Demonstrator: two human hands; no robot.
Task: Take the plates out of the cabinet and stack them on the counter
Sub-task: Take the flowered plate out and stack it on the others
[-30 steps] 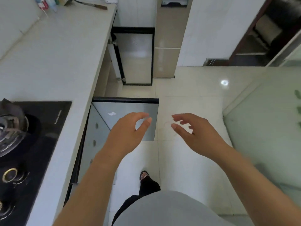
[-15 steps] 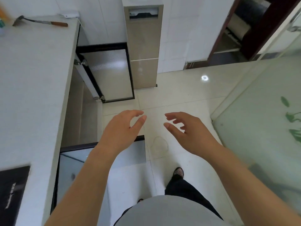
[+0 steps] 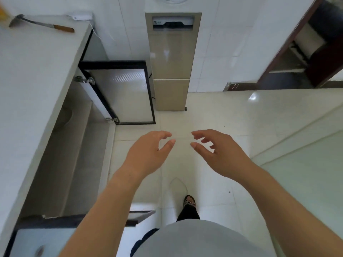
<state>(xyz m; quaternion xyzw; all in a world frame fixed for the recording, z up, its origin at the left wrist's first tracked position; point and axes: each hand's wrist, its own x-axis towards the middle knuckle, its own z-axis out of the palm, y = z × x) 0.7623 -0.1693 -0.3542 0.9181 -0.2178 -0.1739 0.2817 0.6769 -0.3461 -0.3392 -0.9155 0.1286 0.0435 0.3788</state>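
From my seat, the open cabinet (image 3: 61, 164) lies under the counter's (image 3: 33, 80) front edge. The part of its inside that I can see is pale grey, stepped and blurred. I cannot tell from this view where the plates are, or how they look.

The cabinet door (image 3: 128, 93) has a black frame and frosted glass, and it is swung wide out over the floor (image 3: 241, 127) on two metal hinges. A second dark-framed door (image 3: 141, 215) juts out lower down, partly hidden behind my left forearm.

My left hand (image 3: 148, 154) and right hand (image 3: 220, 153) hang over the floor in front of the cabinet, apart from each other and touching nothing. Both are released, with the fingers loosely curled, the thumbs pointing inward and the palms empty.

On the counter near its far edge lies a metal tool (image 3: 42, 25) with a wooden handle. A small white gadget (image 3: 81, 16) with a cord sits at the far right corner. A tall beige unit (image 3: 172, 62) stands against the tiled wall just beside the open door. One sandalled foot (image 3: 189, 201) is on the floor below my hands.
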